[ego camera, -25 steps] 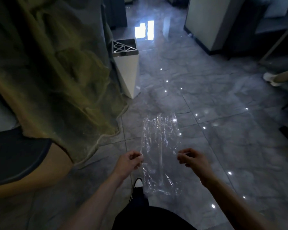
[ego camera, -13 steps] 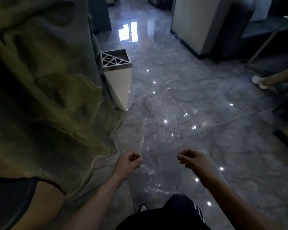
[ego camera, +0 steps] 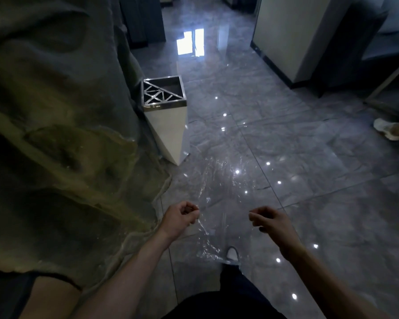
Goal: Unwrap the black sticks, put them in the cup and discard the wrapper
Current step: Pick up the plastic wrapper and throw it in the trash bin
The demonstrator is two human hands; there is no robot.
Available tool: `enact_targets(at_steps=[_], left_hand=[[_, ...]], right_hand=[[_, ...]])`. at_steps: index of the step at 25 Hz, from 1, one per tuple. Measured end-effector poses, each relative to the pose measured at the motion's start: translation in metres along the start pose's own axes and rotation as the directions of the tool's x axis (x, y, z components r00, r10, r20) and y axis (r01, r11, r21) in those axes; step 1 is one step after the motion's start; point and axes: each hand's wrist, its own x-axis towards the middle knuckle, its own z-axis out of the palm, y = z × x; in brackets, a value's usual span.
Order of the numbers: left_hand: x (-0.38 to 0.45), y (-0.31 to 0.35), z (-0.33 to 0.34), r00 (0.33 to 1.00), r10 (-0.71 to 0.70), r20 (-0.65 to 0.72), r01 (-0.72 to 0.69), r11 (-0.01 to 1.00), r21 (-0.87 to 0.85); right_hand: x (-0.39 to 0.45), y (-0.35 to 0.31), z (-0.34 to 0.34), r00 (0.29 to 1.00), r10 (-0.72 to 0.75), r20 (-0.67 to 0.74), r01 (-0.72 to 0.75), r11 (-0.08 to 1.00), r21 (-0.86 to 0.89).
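Note:
A clear plastic wrapper [ego camera: 219,185] hangs stretched out in front of me over the grey floor, hard to see apart from its creases and glints. My left hand [ego camera: 181,217] pinches its left edge and my right hand [ego camera: 271,221] pinches its right edge, both at waist height. A white bin with a metal lattice top [ego camera: 165,104] stands ahead and to the left, beyond the wrapper. No black sticks and no cup are in view.
A rough rock-like wall [ego camera: 62,134] fills the left side, close to my left arm. Glossy grey tiles [ego camera: 309,171] stretch ahead. Another person's white shoe [ego camera: 384,132] shows at the right edge. A white-and-dark counter [ego camera: 293,35] stands at the back right.
I have walked forward, so the bin is nearer and larger in view. Both hands keep their pinch on the wrapper, which now lies flatter and looks more see-through.

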Motion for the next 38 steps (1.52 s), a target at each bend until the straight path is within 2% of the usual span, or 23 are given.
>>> enact_targets(at_steps=[7,12,17,29,34,38], left_hand=[[0.094,0.064,0.039,0.999,0.002,-0.042,-0.001,0.999,0.036],[0.149,0.097,0.039,0.997,-0.008,-0.082,0.009,1.0,0.011],[0.218,0.119,0.021,0.993,-0.017,-0.114,0.016,1.0,-0.004],[0.405,0.185,-0.054,0.998,-0.039,-0.041,0.041,0.998,0.045],[0.462,0.208,-0.062,0.998,-0.046,-0.032,0.048,0.996,0.07],[0.517,0.229,-0.058,0.998,-0.045,-0.045,0.048,0.995,0.082]], right_hand=[[0.104,-0.05,-0.056,0.999,-0.035,-0.018,0.035,0.999,0.01],[0.174,-0.083,-0.068,0.999,-0.054,0.0,0.054,0.998,-0.021],[0.251,-0.117,-0.055,0.998,-0.053,0.035,0.055,0.998,-0.043],[0.417,-0.213,-0.007,0.999,-0.008,-0.031,0.007,1.0,-0.011],[0.474,-0.239,-0.007,0.999,-0.008,-0.049,0.008,1.0,-0.002],[0.533,-0.261,-0.018,1.0,-0.016,0.008,0.016,1.0,-0.003]])
